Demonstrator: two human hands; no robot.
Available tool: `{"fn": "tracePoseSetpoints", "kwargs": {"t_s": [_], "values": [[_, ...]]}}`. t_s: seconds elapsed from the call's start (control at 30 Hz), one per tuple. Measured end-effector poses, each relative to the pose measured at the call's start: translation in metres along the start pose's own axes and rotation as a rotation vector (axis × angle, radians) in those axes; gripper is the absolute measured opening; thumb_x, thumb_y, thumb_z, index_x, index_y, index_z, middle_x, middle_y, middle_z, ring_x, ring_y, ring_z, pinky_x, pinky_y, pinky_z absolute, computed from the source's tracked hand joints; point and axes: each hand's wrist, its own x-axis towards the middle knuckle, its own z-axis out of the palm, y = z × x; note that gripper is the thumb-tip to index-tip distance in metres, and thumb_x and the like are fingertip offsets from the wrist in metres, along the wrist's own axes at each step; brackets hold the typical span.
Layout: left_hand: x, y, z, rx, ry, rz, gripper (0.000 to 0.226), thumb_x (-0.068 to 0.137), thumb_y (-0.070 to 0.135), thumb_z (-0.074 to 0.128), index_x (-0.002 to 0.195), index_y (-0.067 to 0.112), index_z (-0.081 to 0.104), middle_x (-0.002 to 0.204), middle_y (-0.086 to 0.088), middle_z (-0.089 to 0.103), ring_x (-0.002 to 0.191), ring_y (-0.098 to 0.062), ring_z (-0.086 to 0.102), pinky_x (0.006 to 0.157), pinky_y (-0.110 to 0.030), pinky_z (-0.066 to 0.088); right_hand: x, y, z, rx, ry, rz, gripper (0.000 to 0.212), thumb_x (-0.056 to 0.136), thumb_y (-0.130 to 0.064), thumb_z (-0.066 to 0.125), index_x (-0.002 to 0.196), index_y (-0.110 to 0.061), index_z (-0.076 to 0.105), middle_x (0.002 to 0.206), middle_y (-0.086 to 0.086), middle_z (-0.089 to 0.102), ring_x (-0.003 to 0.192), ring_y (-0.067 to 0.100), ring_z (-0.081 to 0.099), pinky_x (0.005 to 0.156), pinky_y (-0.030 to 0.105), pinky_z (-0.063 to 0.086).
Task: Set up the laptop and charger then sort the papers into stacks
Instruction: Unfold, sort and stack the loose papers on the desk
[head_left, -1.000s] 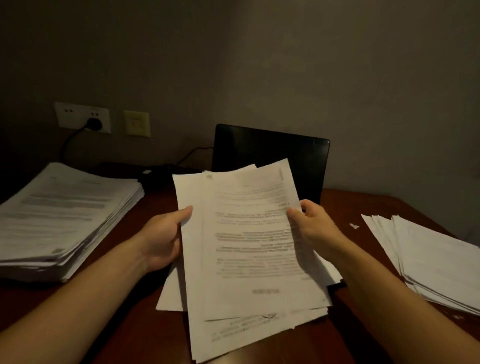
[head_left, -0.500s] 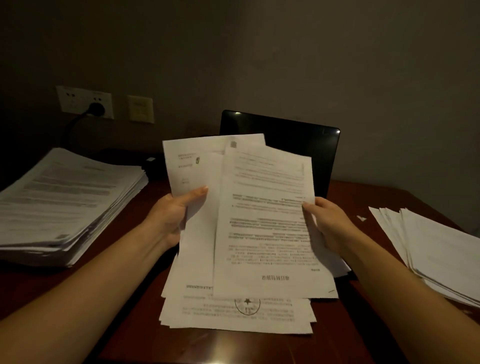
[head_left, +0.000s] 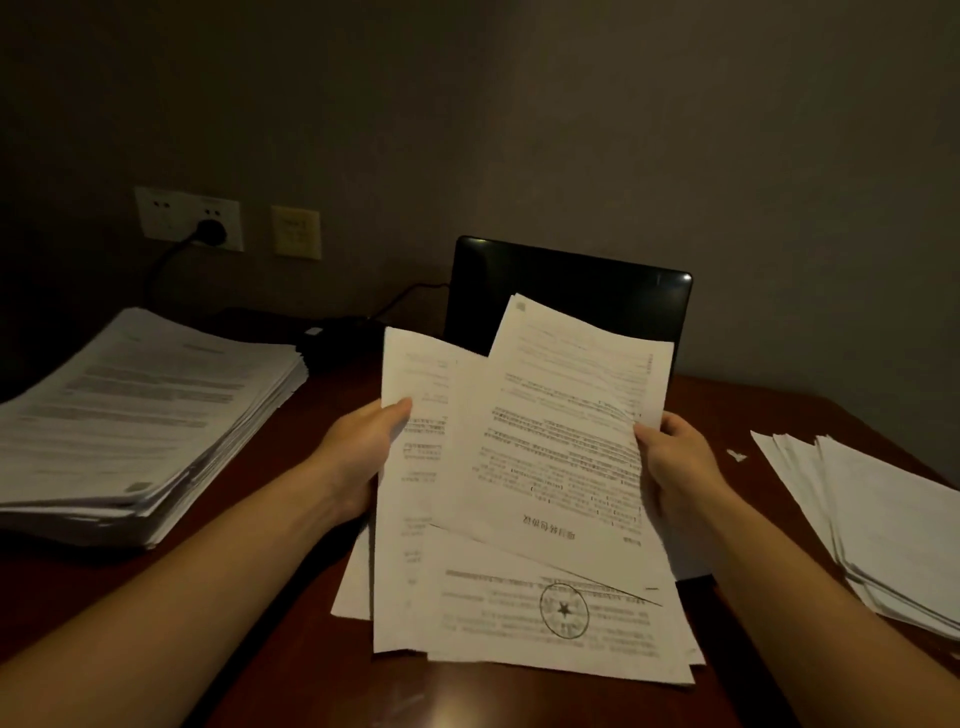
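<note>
Two hands: my left hand (head_left: 363, 457) and right hand (head_left: 675, 467) are both up over the table (head_left: 779, 415), each gripping paper.
Left hand: thumb on the face of the left sheet (head_left: 410, 519) near its left edge; my fingers are behind it, out of sight.
Right hand: thumb pinches the right edge of the top sheet (head_left: 561, 441), fingers curled behind. The sheet is tilted and bowed, its print upside down to me.
Between the hands: the two sheets overlap and fan out, just in front of the laptop (head_left: 571, 280).
Stamped sheet (head_left: 561, 618): lowest in the fan, with a round star seal. I cannot tell whether I hold it or it lies on the table.
Laptop: lid upright, screen dark. The papers hide its keyboard.
Charger: plug (head_left: 210, 231) in the wall socket (head_left: 187, 218); a cable (head_left: 410, 296) reaches the laptop's left side. The part between is lost in shadow.
Left stack (head_left: 140, 415): thick, well to the left of my left hand.
Right stack (head_left: 883, 519): thinner and fanned, cut off by the frame edge.
Scrap (head_left: 735, 455): small and white, between my right hand and the right stack.
Print: too blurred to read.
</note>
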Motion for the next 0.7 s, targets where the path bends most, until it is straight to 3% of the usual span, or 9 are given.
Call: {"fn": "tracePoseSetpoints", "kwargs": {"t_s": [0.13,0.23,0.3,0.37,0.53,0.63,0.7], "values": [[0.003,-0.003,0.012,-0.016,-0.035,-0.003,0.025,0.102,0.022,0.056,0.124,0.017,0.065,0.114,-0.005,0.074,0.102,-0.029,0.071,0.084,-0.044,0.057,0.0,0.0,0.01,-0.038,-0.077,0.034,0.015,0.1,-0.011,0.058,0.115,-0.009,0.06,0.109,0.016,0.073,0.095,0.035,0.073,0.087,0.055,0.059],[0.003,-0.004,0.014,-0.031,-0.049,-0.005,0.023,0.101,0.023,0.057,0.122,0.019,0.067,0.11,-0.004,0.075,0.099,-0.028,0.072,0.086,-0.047,0.057,-0.003,-0.002,0.013,-0.184,-0.229,0.059,0.031,0.093,0.002,0.064,0.122,-0.008,0.059,0.115,0.015,0.071,0.101,0.034,0.071,0.091,0.052,0.058],[0.004,-0.004,0.011,-0.042,-0.067,-0.015,0.021,0.1,0.025,0.059,0.119,0.02,0.068,0.109,-0.004,0.076,0.098,-0.028,0.073,0.087,-0.049,0.057,-0.002,-0.003,0.013,-0.268,-0.238,0.031,0.043,0.089,0.007,0.067,0.127,-0.011,0.058,0.116,0.012,0.071,0.101,0.031,0.071,0.092,0.053,0.057],[0.003,-0.004,0.008,-0.048,-0.111,-0.031,0.023,0.096,0.023,0.065,0.118,0.02,0.068,0.11,-0.005,0.075,0.099,-0.029,0.073,0.087,-0.049,0.057,0.0,-0.006,0.013,-0.292,-0.196,-0.016,0.048,0.088,0.006,0.069,0.13,-0.014,0.057,0.115,0.008,0.071,0.099,0.029,0.072,0.088,0.051,0.059],[-0.004,-0.003,0.015,-0.023,-0.177,0.006,0.04,0.087,-0.01,0.064,0.12,0.012,0.064,0.114,-0.012,0.073,0.097,-0.033,0.073,0.078,-0.049,0.06,-0.009,-0.004,0.022,-0.258,-0.15,-0.062,0.049,0.091,-0.006,0.07,0.135,-0.016,0.051,0.113,-0.001,0.068,0.093,0.018,0.069,0.071,0.037,0.058],[-0.004,0.002,0.011,-0.146,-0.153,0.042,0.043,0.088,-0.008,0.061,0.126,0.013,0.061,0.116,-0.017,0.072,0.101,-0.038,0.071,0.084,-0.057,0.058,-0.008,-0.004,0.021,-0.163,-0.222,0.011,0.08,0.088,-0.015,0.076,0.153,-0.026,0.032,0.135,0.006,0.061,0.11,0.03,0.067,0.09,0.053,0.057],[-0.005,0.004,0.006,-0.219,-0.138,0.055,0.043,0.087,-0.006,0.061,0.126,0.013,0.06,0.116,-0.017,0.072,0.102,-0.039,0.07,0.087,-0.06,0.055,-0.007,-0.012,0.019,-0.071,-0.315,0.073,0.086,0.087,-0.004,0.073,0.156,-0.027,0.028,0.138,0.014,0.06,0.109,0.036,0.068,0.087,0.055,0.058]]}}
